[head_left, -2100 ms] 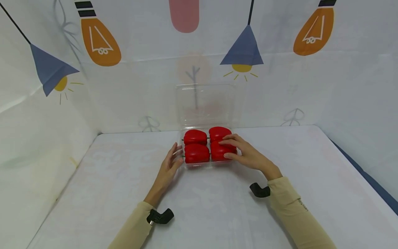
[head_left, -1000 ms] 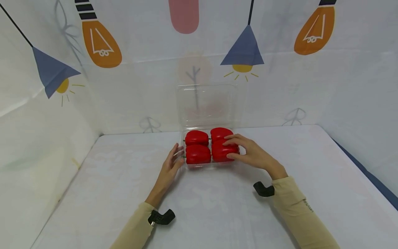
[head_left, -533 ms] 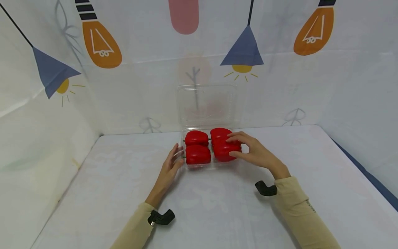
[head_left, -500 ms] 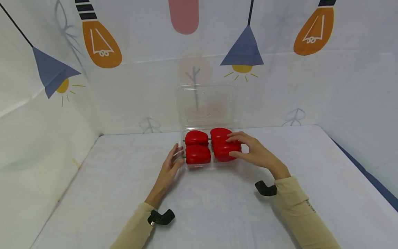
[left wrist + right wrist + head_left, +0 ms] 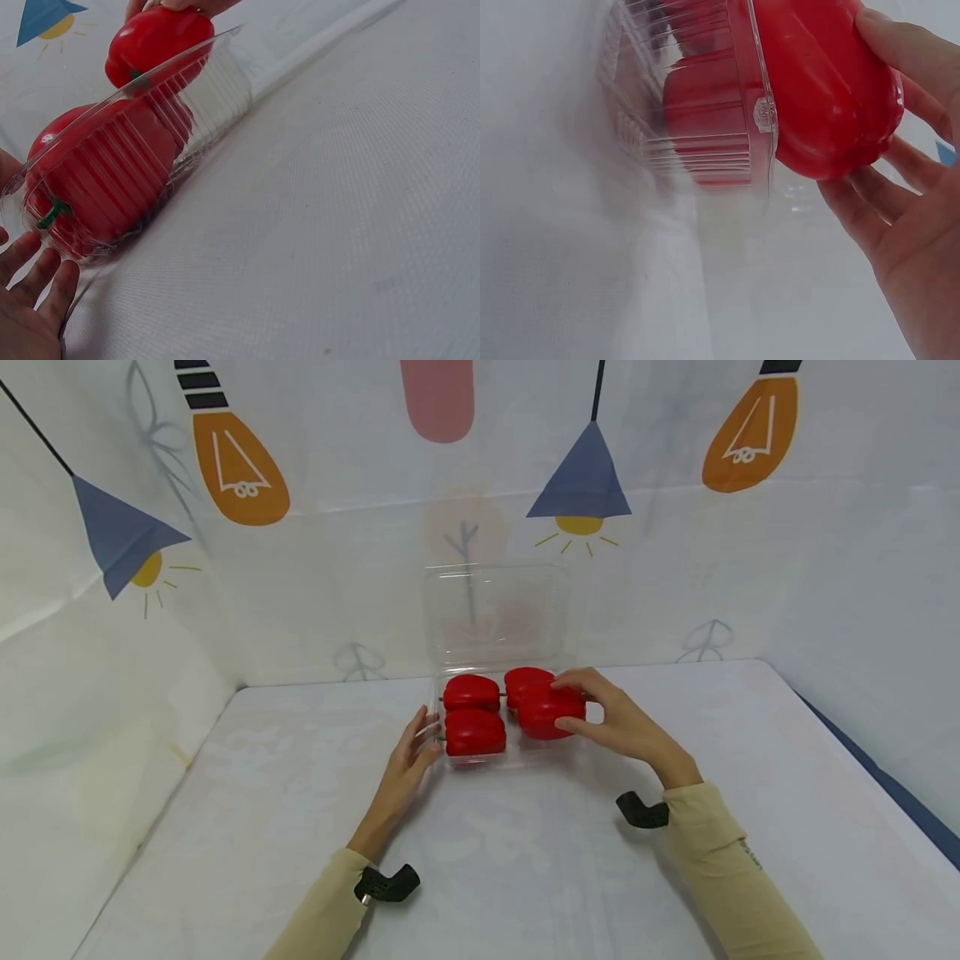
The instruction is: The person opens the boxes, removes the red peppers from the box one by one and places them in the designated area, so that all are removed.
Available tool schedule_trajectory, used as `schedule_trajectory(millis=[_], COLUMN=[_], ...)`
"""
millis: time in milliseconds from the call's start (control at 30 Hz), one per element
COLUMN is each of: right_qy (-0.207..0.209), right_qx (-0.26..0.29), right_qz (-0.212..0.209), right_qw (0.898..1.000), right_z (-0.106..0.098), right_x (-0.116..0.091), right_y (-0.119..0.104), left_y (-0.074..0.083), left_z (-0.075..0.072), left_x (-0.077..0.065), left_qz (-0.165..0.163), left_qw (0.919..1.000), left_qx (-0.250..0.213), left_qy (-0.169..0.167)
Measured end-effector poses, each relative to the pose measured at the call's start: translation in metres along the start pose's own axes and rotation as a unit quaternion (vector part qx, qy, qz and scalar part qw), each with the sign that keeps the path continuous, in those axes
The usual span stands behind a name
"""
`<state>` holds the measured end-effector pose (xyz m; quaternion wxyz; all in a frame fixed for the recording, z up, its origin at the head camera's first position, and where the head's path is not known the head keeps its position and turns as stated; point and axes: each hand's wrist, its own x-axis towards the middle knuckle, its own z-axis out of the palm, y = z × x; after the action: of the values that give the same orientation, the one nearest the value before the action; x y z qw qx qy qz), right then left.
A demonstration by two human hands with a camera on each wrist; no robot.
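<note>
A clear plastic clamshell box stands on the table with its lid raised at the back. Red bell peppers fill it: one at back left, one at front left, one at back right. My right hand grips another red bell pepper between thumb and fingers, above the front right of the box; the right wrist view shows that pepper over the rim. My left hand rests at the box's left side, fingers fairly straight; in the left wrist view its fingertips are right at the clear wall.
A white-covered table lies under the box. Behind it hangs a white sheet printed with lamps and bulbs, close to the raised lid. Black wrist devices stick out from both sleeves.
My right hand has taken hold of the front right pepper and lifted it up out of its place, slightly rightward. The left hand stays at the box's side.
</note>
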<state>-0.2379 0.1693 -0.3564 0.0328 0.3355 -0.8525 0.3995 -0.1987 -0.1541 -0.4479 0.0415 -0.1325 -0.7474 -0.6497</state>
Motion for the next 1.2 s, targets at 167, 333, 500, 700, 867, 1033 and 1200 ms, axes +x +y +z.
schedule_trajectory(millis=[167, 333, 500, 700, 867, 1033, 1200], right_qy=[0.007, 0.027, 0.039, 0.053, 0.064, 0.070, 0.073], right_qx=[0.000, -0.005, -0.002, 0.002, -0.006, -0.006, -0.010], right_qz=[0.002, 0.008, 0.019, 0.027, 0.035, 0.047, 0.043], right_qw=[1.000, 1.000, 0.999, 0.998, 0.997, 0.996, 0.996], right_z=[-0.005, -0.004, -0.003, -0.005, -0.007, -0.009, -0.010], right_x=[-0.001, 0.000, 0.001, 0.000, -0.001, -0.002, -0.002], right_y=[-0.017, -0.004, 0.015, 0.020, 0.022, 0.020, 0.021], left_y=[0.000, 0.000, 0.001, 0.001, 0.001, 0.000, 0.001], left_z=[0.000, 0.000, 0.000, -0.001, -0.001, -0.001, -0.001], left_x=[0.000, 0.000, 0.000, -0.001, -0.002, -0.001, 0.000], left_qz=[-0.001, 0.002, 0.002, -0.004, -0.005, -0.004, -0.005], left_qw=[1.0000, 1.0000, 1.0000, 1.0000, 1.0000, 1.0000, 1.0000], left_qx=[0.004, 0.002, -0.005, -0.006, -0.004, -0.008, -0.005], left_qy=[-0.002, -0.001, 0.000, 0.000, 0.000, -0.002, -0.002])
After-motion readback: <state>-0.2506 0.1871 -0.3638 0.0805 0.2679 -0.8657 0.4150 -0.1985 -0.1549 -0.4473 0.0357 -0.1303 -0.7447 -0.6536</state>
